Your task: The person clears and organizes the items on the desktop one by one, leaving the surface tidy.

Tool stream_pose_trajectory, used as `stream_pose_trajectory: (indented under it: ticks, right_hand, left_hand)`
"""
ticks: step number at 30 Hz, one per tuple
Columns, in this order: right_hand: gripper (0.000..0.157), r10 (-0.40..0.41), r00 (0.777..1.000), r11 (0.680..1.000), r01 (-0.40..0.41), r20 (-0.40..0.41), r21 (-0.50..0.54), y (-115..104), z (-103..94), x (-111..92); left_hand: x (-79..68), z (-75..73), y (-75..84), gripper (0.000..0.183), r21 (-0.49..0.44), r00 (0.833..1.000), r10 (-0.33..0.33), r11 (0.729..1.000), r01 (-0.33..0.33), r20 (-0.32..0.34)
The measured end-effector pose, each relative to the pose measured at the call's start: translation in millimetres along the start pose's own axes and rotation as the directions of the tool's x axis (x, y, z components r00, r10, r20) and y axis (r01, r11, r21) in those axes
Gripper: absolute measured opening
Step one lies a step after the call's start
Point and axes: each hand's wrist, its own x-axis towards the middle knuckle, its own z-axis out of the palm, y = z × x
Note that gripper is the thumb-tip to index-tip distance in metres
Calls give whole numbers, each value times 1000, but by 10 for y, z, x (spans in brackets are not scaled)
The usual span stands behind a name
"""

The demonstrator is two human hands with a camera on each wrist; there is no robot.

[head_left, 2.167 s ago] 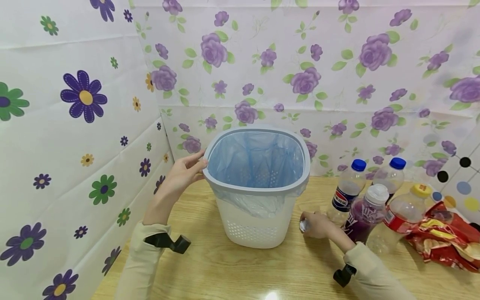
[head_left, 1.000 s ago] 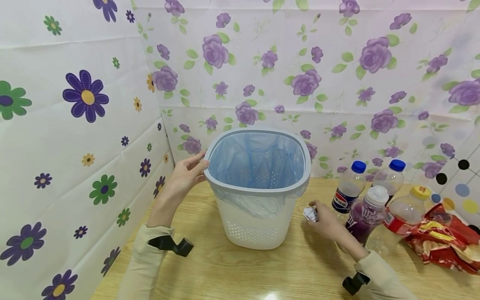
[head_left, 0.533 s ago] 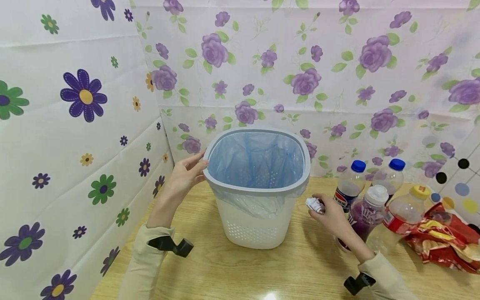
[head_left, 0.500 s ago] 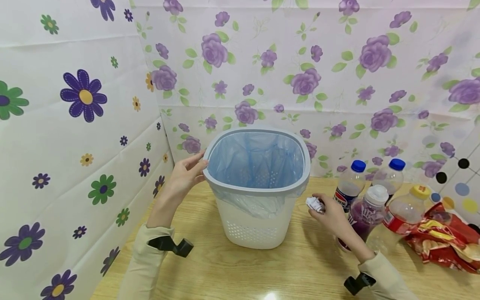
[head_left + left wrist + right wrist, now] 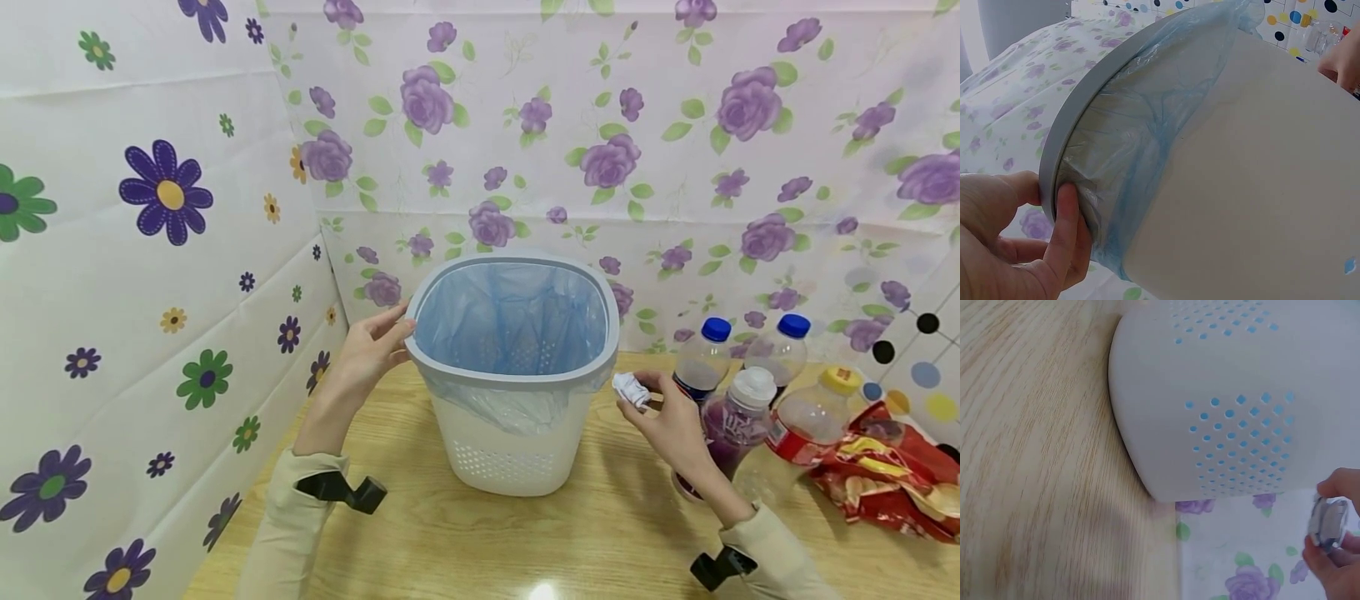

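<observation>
A white trash can with a grey rim and a blue liner bag stands upright in the middle of the table. At its left side my left hand pinches the rim; the left wrist view has the thumb and fingers of that hand about the rim and the folded-over bag. A crumpled white paper ball is pinched between the thumb and fingers of my right hand, raised off the table to the right of the can. From the right wrist, the paper ball shows beside the perforated wall.
Right of my right hand stand two blue-capped bottles, a purple drink bottle and a yellow-capped bottle. A red snack bag lies at the far right. Floral cloth hangs behind the wooden table.
My right hand has lifted the crumpled paper ball off the table, moving it upward and slightly right. My left hand has stayed on the rim.
</observation>
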Motion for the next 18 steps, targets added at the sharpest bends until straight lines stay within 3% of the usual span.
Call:
stream_pose_trajectory:
  ticks: [6,18]
  right_hand:
    - [44,-25,996,998,30,-80,56,-28,-17,21]
    - [45,-80,992,994,87,-101,60,-129,-130,65]
  left_hand:
    - [5,0,-7,53,2,1000,9,1000,-9,2]
    - [-2,3,-10,53,-7,1000,7,1000,-7,-1]
